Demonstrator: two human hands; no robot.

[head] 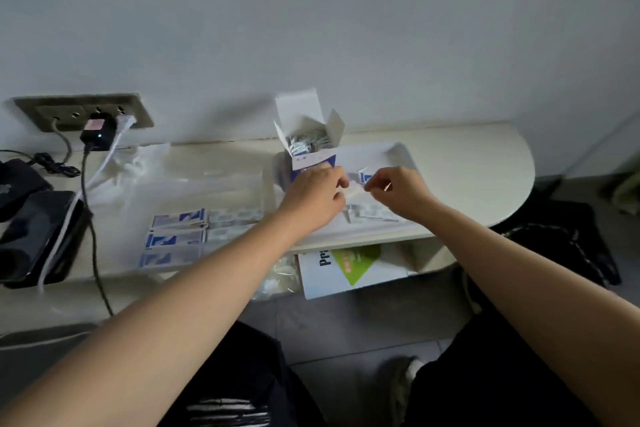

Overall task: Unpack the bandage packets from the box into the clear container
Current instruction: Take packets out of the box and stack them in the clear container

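Observation:
A white and blue box [313,158] stands open at the back of the table, with several bandage packets [308,140] showing in its top. Just in front of it, my left hand [318,194] and my right hand [398,192] meet over a shallow clear container [398,152]. Between them they pinch a small white and blue bandage packet [362,178], one hand at each end. More packets [372,211] lie in the container under my hands. To the left, a second clear container [242,180] holds rows of blue and white packets [178,230].
A wall socket [83,113] with a black charger [98,133] and cables sits at the back left, above a black device [38,236]. A crumpled plastic bag [135,166] lies behind the left container. A white and green box [349,267] sits on the shelf below the table edge.

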